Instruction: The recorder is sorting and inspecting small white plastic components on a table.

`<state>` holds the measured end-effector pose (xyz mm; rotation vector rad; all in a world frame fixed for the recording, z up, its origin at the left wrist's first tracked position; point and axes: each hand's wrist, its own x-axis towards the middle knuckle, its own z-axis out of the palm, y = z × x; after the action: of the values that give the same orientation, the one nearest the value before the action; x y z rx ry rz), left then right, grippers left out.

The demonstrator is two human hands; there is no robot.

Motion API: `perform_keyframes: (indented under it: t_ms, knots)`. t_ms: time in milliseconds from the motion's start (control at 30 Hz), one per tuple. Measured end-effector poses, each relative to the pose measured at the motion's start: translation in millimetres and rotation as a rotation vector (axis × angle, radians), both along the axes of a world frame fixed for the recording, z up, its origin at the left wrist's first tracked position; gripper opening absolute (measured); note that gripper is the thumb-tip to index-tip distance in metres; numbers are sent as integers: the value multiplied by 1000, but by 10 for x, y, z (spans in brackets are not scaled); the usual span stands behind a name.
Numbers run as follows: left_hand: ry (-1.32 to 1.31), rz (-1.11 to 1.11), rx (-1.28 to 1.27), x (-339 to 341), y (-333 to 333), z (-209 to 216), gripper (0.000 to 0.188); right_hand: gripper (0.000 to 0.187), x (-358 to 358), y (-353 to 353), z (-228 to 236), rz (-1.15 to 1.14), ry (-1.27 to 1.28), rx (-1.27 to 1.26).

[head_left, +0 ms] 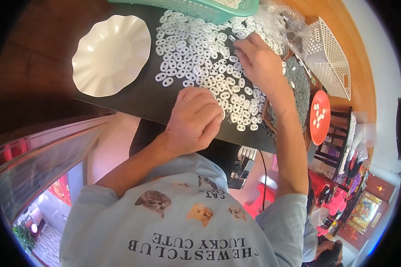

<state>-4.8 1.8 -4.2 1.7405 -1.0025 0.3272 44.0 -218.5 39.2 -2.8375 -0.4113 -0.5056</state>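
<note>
Many small white oval plastic pieces with two holes (178, 58) lie spread over a dark tabletop (147, 95). Over the near edge of the spread is my left hand (196, 116), its fingers curled closed; whatever it holds is hidden. My right hand (259, 60) reaches in among the pieces at the far right. Its thumb and fingers are bent together in a pinch, and I cannot see what sits between them. Beside my right forearm is a heap of tiny dark grey parts (298, 91) in a brown-rimmed tray, with a few white bits on top.
At the left stands a white wavy-rimmed dish (111, 55). A green basket (173, 8) is at the far edge, with clear plastic bags (283, 18) beside it. To the right are a white perforated basket (327, 58) and a red plate (316, 137) bearing several white pieces.
</note>
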Motion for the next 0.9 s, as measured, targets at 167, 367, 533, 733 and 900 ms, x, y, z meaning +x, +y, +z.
perform_keyframes:
  t_ms: [167, 367, 533, 733, 900]
  knots:
    - [-10, -1, -13, 7, -2, 16, 11, 8, -26, 173, 63, 119, 135, -118]
    - [9, 2, -28, 2, -2, 36, 11, 6, -24, 211, 102, 158, 162, -229]
    - [-21, 1, 1, 0, -18, 1, 11, 8, 12, 245, 20, 157, 95, -286]
    - [-3, -19, -16, 0, -17, 26, 9, 7, -128, 206, 50, 61, 101, 92]
    - [164, 23, -103, -37, 3, 193, 25, 7, -662, 239, 325, -71, 560, 873]
